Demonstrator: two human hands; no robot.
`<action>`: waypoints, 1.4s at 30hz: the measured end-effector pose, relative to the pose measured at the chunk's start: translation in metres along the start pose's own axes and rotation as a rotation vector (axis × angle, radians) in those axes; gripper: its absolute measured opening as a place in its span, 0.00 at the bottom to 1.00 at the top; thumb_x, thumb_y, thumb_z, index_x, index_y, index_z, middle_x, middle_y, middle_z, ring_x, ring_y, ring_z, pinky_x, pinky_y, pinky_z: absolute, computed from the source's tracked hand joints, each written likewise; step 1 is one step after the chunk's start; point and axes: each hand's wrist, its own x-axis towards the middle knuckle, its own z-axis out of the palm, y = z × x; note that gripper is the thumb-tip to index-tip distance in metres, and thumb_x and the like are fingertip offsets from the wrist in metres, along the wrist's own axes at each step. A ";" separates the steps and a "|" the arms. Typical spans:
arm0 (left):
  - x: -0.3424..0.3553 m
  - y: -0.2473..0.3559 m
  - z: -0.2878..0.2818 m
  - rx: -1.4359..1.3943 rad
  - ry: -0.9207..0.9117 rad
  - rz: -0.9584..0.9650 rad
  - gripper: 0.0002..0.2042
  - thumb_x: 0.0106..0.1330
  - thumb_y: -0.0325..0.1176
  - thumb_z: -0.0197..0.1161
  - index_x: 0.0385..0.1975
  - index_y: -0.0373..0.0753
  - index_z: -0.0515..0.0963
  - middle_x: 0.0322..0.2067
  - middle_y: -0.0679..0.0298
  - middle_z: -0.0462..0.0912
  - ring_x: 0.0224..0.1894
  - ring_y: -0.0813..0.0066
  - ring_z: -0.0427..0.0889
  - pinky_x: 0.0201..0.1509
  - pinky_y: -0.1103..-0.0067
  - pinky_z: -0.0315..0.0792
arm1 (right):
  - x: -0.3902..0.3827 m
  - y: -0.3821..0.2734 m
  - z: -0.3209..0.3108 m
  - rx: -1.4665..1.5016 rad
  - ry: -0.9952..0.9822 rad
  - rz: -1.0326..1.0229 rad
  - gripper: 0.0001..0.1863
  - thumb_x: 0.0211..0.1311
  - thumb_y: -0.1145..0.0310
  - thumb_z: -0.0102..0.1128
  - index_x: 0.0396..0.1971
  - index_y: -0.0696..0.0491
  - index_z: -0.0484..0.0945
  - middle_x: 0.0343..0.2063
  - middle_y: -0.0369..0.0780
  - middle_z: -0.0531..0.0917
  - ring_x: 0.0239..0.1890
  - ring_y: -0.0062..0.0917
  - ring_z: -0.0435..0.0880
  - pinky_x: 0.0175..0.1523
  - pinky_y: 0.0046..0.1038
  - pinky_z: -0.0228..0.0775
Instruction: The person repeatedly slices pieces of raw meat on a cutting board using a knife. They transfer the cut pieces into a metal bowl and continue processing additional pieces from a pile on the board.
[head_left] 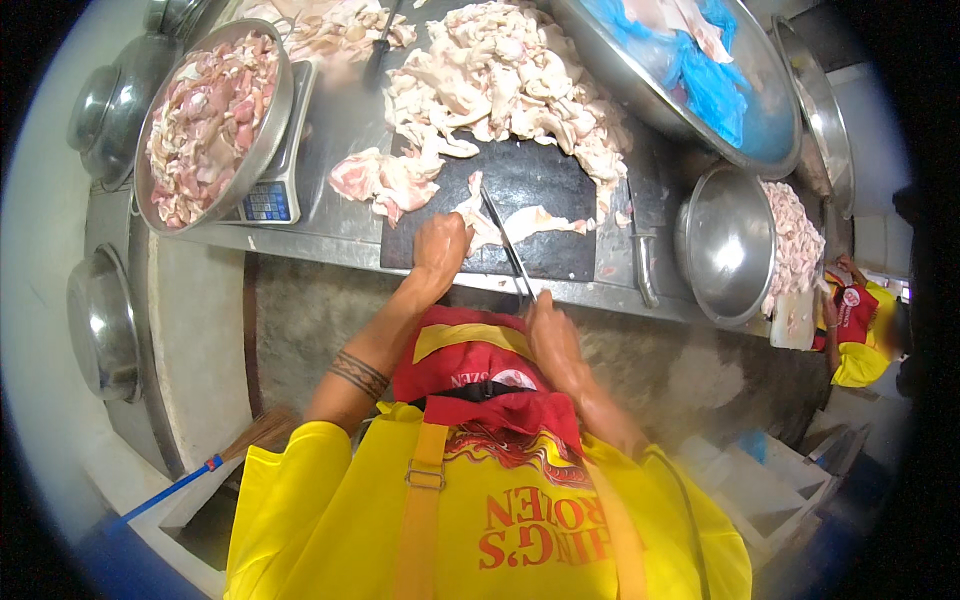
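Note:
On the dark cutting board lies a strip of pale, raw skin-like meat. My left hand has its fingers closed on the left end of this piece. My right hand grips a knife by its handle near the board's front edge, the long blade angled up across the meat. A pink and white lump of meat sits left of the board, and a large heap of pale pieces lies behind it. A second knife rests right of the board.
A bowl of meat sits on a scale at left. A large basin with blue plastic, an empty steel bowl and more meat stand at right. A co-worker in yellow is beyond them. A broom leans at lower left.

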 end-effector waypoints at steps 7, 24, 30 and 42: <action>-0.004 0.000 0.009 0.007 0.035 -0.039 0.14 0.60 0.38 0.67 0.26 0.30 0.84 0.25 0.39 0.83 0.31 0.40 0.86 0.35 0.55 0.80 | -0.019 0.016 -0.006 -0.026 -0.035 0.031 0.13 0.75 0.65 0.43 0.44 0.60 0.67 0.29 0.64 0.83 0.36 0.65 0.83 0.43 0.60 0.74; 0.004 -0.013 0.002 0.050 0.030 -0.140 0.15 0.59 0.37 0.66 0.28 0.28 0.85 0.29 0.37 0.84 0.34 0.39 0.86 0.41 0.54 0.80 | -0.024 0.076 -0.027 -0.099 0.010 -0.010 0.14 0.74 0.61 0.47 0.44 0.58 0.69 0.28 0.62 0.83 0.36 0.63 0.83 0.42 0.59 0.75; -0.004 -0.007 -0.046 -0.211 -0.038 0.015 0.13 0.60 0.34 0.63 0.36 0.29 0.83 0.33 0.41 0.86 0.35 0.42 0.85 0.43 0.59 0.77 | 0.017 0.113 -0.052 0.105 0.394 0.046 0.19 0.75 0.60 0.48 0.49 0.61 0.74 0.29 0.62 0.83 0.36 0.62 0.83 0.41 0.56 0.75; 0.037 0.043 -0.020 -0.191 -0.211 0.191 0.17 0.64 0.43 0.68 0.35 0.31 0.83 0.24 0.45 0.83 0.29 0.54 0.87 0.34 0.65 0.75 | 0.024 0.077 -0.056 0.510 0.189 0.047 0.24 0.75 0.58 0.50 0.57 0.64 0.72 0.24 0.53 0.83 0.23 0.41 0.84 0.31 0.41 0.74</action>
